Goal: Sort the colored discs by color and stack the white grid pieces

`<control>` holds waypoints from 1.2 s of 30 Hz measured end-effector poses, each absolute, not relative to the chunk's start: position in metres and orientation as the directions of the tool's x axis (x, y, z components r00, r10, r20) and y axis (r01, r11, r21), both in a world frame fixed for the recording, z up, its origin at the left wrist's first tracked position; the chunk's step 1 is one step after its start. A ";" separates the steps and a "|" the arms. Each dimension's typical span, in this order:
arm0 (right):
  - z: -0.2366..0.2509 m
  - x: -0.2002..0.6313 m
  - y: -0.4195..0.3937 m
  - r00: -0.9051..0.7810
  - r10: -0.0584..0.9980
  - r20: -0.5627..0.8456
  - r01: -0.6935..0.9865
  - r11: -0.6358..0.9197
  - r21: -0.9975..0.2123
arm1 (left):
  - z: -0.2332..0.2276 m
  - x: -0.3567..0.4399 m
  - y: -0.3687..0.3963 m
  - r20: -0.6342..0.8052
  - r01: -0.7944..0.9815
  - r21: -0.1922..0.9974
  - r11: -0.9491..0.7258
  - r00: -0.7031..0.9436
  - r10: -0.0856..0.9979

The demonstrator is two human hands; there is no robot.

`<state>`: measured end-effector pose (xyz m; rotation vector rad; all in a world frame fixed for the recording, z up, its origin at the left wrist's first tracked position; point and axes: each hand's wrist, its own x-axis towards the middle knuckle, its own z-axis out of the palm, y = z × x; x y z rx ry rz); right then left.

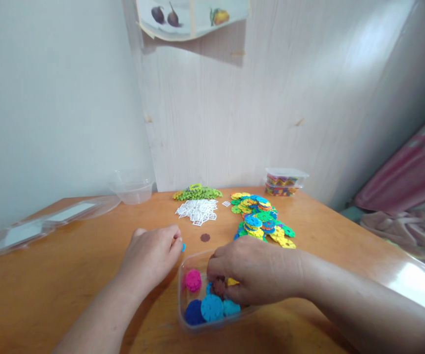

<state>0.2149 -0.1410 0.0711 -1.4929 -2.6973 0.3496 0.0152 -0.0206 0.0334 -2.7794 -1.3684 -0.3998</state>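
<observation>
Nearest you, a clear tub (184, 275) holds toothed pink, blue discs (211, 307); your right hand (256, 270) pinches a brown disc (218, 286), left hand (151, 255) a blue piece (183, 247).

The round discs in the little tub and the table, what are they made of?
The discs look like plastic: bright, even colours and moulded notched edges. The tub seems to be clear plastic, as you can see through its wall. The table looks like orange-brown wood or a wood-look coating, shiny where light reflects.
</observation>
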 end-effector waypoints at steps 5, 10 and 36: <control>0.077 0.224 -0.137 -0.461 0.887 -0.007 0.862 0.446 -0.240 | 0.033 0.015 -0.020 0.230 0.790 0.094 -0.607 0.576 0.785; 0.078 0.239 -0.112 -0.354 0.928 0.116 0.906 0.371 -0.202 | 0.032 0.015 -0.019 0.222 0.795 0.094 -0.600 0.570 0.791; 0.041 0.228 -0.009 -0.294 0.910 -0.291 0.955 0.294 -0.044 | 0.027 0.014 -0.017 0.242 0.800 0.103 -0.590 0.556 0.795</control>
